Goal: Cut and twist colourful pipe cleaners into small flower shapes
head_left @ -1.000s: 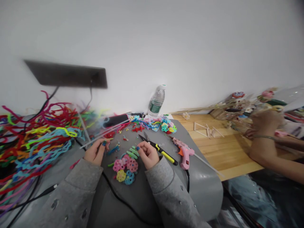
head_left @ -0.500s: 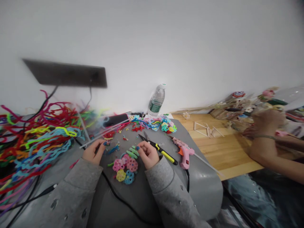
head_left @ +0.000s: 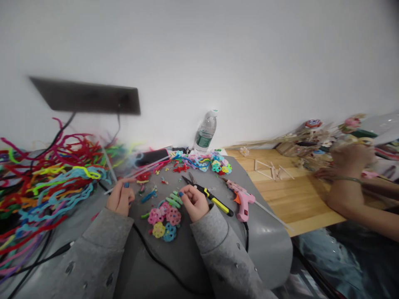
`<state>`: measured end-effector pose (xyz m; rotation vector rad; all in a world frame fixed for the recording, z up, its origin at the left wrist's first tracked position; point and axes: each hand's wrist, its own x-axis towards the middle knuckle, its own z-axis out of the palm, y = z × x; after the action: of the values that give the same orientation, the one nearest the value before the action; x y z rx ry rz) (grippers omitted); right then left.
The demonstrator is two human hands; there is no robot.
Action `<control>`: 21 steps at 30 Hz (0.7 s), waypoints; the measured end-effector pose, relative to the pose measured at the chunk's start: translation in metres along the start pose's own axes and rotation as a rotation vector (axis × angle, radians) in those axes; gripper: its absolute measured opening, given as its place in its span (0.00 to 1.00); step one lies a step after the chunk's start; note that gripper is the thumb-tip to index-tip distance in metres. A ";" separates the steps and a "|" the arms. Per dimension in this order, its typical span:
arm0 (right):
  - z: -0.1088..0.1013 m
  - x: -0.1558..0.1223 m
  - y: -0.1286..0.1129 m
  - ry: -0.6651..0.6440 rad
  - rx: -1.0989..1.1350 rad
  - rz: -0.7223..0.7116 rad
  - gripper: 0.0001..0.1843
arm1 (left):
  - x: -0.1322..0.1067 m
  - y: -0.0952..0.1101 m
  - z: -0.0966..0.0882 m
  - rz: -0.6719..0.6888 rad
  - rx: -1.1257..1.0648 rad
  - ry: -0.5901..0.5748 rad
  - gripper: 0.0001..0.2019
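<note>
My right hand (head_left: 195,202) is curled, its fingertips pinching a green pipe-cleaner piece (head_left: 174,199) that lies on the grey mat (head_left: 187,249). Just below that piece sits a cluster of pink, yellow and blue pipe-cleaner flowers (head_left: 164,221). My left hand (head_left: 119,197) is loosely closed at the mat's left, beside small red and blue scraps (head_left: 146,195); what its fingers hold is hidden. Black-and-yellow pliers (head_left: 207,195) lie just right of my right hand.
A pink glue gun (head_left: 242,201) with its cord lies right of the pliers. A big heap of coloured pipe cleaners (head_left: 46,182) fills the left. A water bottle (head_left: 205,132) and finished flowers (head_left: 205,161) stand by the wall. Another person's arm (head_left: 352,187) works over the wooden table (head_left: 280,191).
My left hand has drawn back to the left, away from the blue scrap, and closed more. My right hand has stayed on the green piece.
</note>
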<state>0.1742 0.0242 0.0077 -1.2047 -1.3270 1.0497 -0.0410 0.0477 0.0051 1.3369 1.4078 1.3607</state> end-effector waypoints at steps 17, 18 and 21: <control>0.000 0.000 0.002 -0.011 0.007 -0.018 0.10 | -0.003 -0.003 0.004 0.219 0.318 -0.103 0.09; -0.001 0.000 0.004 -0.014 0.007 -0.019 0.10 | -0.003 -0.003 0.003 0.226 0.312 -0.122 0.10; -0.001 -0.001 0.009 -0.035 0.000 -0.035 0.09 | -0.004 -0.003 0.003 0.244 0.286 -0.189 0.13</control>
<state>0.1766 0.0247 -0.0009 -1.1640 -1.3707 1.0499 -0.0378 0.0447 0.0015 1.8252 1.3799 1.1755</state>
